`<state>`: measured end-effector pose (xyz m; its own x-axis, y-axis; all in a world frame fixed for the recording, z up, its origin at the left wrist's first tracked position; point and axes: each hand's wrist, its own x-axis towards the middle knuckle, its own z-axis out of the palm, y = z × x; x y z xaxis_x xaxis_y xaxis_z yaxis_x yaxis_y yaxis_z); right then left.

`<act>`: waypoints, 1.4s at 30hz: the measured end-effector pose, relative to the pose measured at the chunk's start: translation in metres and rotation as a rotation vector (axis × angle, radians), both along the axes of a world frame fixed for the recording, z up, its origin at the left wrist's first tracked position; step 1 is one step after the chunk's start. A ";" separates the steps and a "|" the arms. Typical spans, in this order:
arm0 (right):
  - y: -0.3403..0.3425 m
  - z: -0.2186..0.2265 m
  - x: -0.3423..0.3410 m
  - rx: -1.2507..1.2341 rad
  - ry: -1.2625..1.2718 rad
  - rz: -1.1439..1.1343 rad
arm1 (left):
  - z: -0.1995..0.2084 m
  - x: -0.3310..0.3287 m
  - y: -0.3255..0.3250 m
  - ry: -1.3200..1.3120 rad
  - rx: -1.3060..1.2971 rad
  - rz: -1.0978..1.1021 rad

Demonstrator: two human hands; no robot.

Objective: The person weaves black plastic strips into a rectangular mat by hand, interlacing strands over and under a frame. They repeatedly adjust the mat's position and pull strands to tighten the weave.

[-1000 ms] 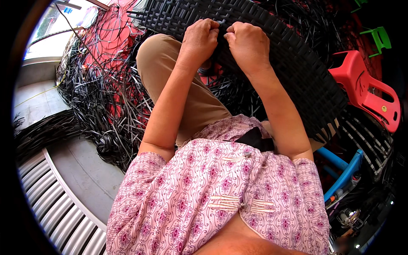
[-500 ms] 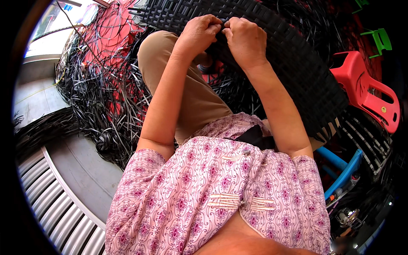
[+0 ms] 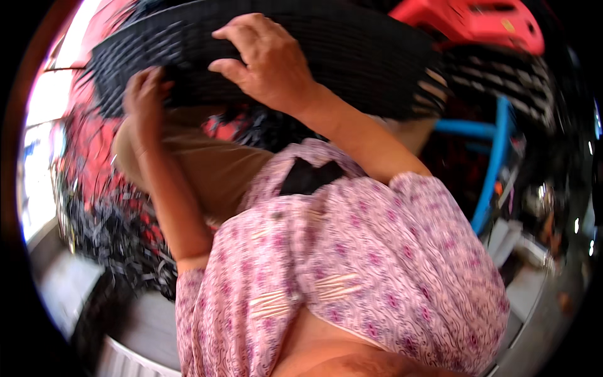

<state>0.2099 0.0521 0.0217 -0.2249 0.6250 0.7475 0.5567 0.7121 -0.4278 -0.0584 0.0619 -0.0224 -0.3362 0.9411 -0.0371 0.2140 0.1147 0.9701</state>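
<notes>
A long black woven strip panel lies across my lap, its weave tight and its far right end showing loose strip ends. Over the panel's middle, my right hand is raised with thumb and fingers apart and nothing between them. My left hand is at the panel's left part, close to its near edge above my knee. Motion smears its fingers, so whether they grip the panel cannot be made out.
Loose black strips lie heaped on the red floor covering to my left. A red plastic stool stands at the far right, with a blue frame nearer. A white slatted piece lies at lower left.
My hands, close together at the panel before, are now apart; the right has opened. The view has turned to the right, and the panel now lies more crosswise.
</notes>
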 end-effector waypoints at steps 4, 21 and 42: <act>-0.021 0.010 0.134 0.010 0.106 -0.325 | -0.013 -0.026 0.007 0.008 -0.060 0.107; -0.004 -0.018 0.270 -0.776 0.818 -0.304 | -0.030 -0.060 0.042 -0.043 -0.041 -0.081; 0.046 -0.013 0.540 -0.899 0.579 -0.517 | 0.044 0.158 -0.030 -0.341 -0.091 -0.033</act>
